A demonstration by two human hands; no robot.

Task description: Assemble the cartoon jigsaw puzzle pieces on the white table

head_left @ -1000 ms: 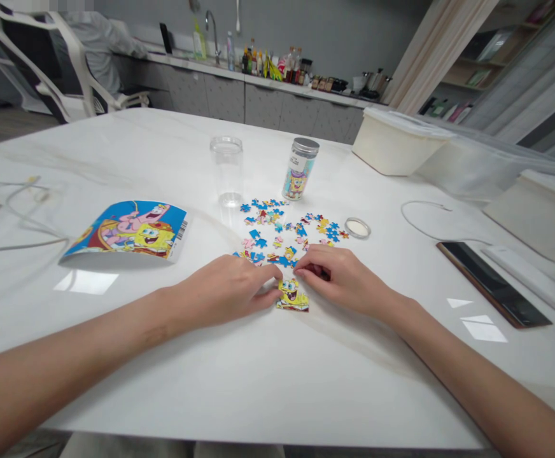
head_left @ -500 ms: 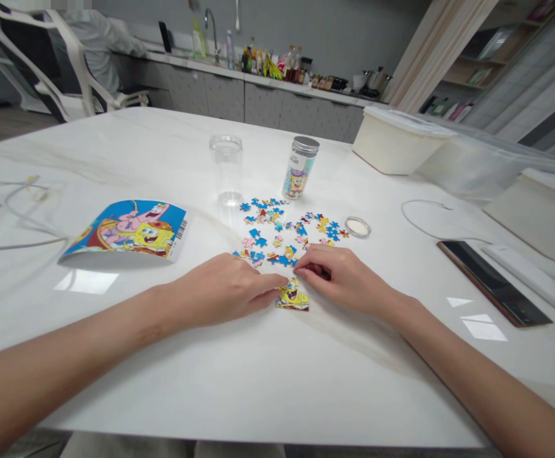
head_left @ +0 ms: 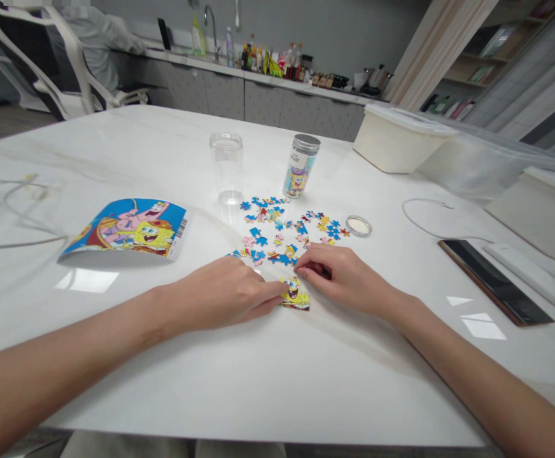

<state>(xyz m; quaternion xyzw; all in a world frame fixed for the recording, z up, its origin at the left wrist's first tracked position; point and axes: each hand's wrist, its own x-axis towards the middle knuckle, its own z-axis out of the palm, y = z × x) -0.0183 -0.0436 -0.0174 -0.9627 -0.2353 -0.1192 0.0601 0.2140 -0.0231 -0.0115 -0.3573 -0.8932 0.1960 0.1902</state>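
A small joined patch of yellow cartoon puzzle (head_left: 295,296) lies on the white table (head_left: 268,375) between my hands. My left hand (head_left: 224,294) rests flat beside it, fingertips pressed on its left edge. My right hand (head_left: 342,275) is curled at its upper right, fingers pinched on a piece I cannot make out. Several loose blue, pink and yellow puzzle pieces (head_left: 284,229) are scattered just beyond both hands.
A curled picture sheet (head_left: 132,229) lies to the left. An empty clear jar (head_left: 226,166), a labelled puzzle jar (head_left: 300,165) and a round lid (head_left: 358,226) stand behind the pieces. A phone (head_left: 494,282), cables and white bins (head_left: 401,140) occupy the right. A person sits far left.
My left fingertips have slid slightly right onto the joined patch. My right hand has barely shifted.
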